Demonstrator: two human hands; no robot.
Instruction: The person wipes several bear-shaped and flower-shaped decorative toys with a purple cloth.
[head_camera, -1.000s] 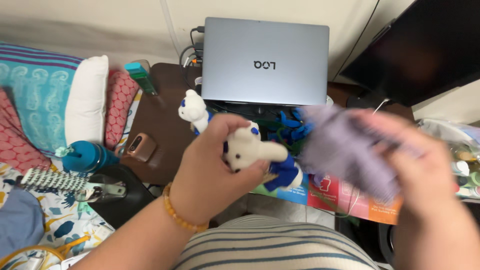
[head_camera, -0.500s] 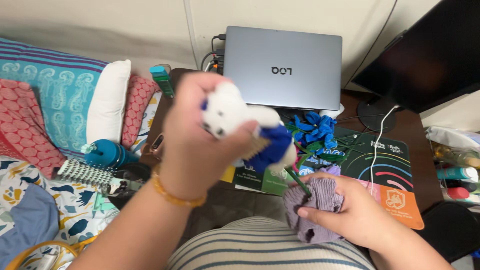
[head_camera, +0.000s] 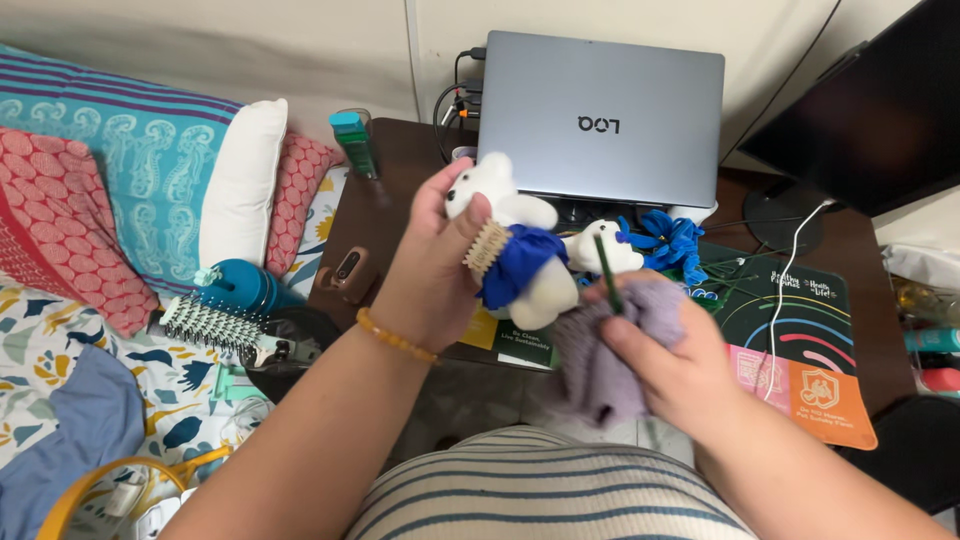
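The left hand (head_camera: 425, 280) grips a white plush bear (head_camera: 510, 250) in a blue dress at centre; at four o'clock, the right hand (head_camera: 665, 365) clutches lilac knit cloth (head_camera: 600, 365) and a green stem (head_camera: 606, 270).

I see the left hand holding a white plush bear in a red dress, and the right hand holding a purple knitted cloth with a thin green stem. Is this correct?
Not quite. The head view shows the dress on the white plush bear is blue, not red. The rest holds: the left hand holds the bear, and the right hand holds the purple knitted cloth with a thin green stem.
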